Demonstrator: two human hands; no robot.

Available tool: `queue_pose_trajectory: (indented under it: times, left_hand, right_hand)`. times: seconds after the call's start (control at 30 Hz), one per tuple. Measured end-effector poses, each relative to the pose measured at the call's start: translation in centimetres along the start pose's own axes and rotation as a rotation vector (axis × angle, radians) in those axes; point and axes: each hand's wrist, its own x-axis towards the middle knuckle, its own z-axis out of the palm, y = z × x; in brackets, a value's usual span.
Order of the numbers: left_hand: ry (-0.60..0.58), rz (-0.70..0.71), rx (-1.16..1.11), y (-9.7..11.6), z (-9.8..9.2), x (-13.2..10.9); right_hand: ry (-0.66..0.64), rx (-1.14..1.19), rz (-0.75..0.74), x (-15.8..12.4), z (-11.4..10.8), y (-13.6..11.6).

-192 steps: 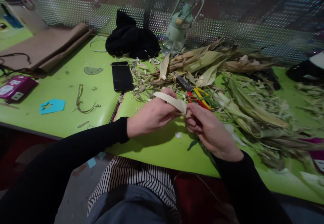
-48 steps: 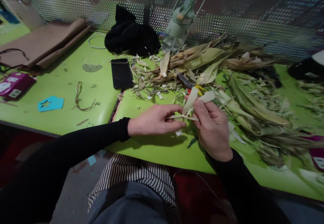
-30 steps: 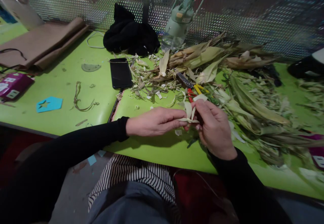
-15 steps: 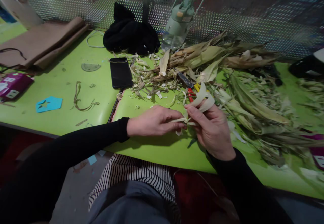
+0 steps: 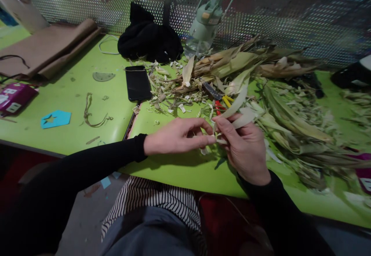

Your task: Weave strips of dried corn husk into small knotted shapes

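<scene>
My right hand (image 5: 246, 148) is closed in a pinch on a pale corn husk strip (image 5: 239, 101), whose broad pieces stick up past the fingers. A narrow end of it bends down between the two hands. My left hand (image 5: 181, 135) comes in from the left, its thumb and index fingertip closing on that narrow end; the exact contact is small and partly hidden. Just beyond the hands lie pliers (image 5: 217, 100) with red and yellow handles, jaws in the husk scraps (image 5: 171, 94). A larger heap of dried corn husks (image 5: 292, 121) spreads beside my right hand.
Behind the scraps stand a green water bottle (image 5: 204, 28) and a black cloth bundle (image 5: 149, 36). A phone (image 5: 138, 83) lies left of them. Farther left are a blue paper piece (image 5: 56, 119), a twisted fibre strand (image 5: 94, 113) and brown folded material (image 5: 49, 49). A perforated metal screen (image 5: 107, 1) borders the table.
My left hand's fingers have shifted from the narrow strip's left side to its end by my right fingers, arching more. The husk in my right hand has tilted slightly right.
</scene>
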Motion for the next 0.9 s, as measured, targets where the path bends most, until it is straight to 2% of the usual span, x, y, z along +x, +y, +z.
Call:
queue_pose_trajectory:
  times: [0.1, 0.27, 0.4, 0.6, 0.9]
  left_hand:
    - [-0.040, -0.038, -0.147, -0.2, 0.1, 0.2]
    - [-0.021, -0.079, -0.175, -0.5, 0.3, 0.3]
    - [-0.037, -0.089, -0.185, -0.6, 0.5, 0.3]
    - [0.007, -0.020, -0.149, -0.4, 0.7, 0.1]
    - [0.032, 0.062, -0.188, 0.0, 0.3, 0.1]
  right_hand:
    - [-0.026, -0.125, -0.037, -0.1, -0.1, -0.3]
    - [0.020, -0.254, -0.128, -0.2, 0.1, -0.8]
    - [-0.003, -0.303, -0.151, -0.4, 0.1, -0.7]
    - [0.021, -0.230, -0.208, -1.0, 0.0, -0.1]
    - [0.016, -0.079, -0.120, -1.4, -0.2, -0.2]
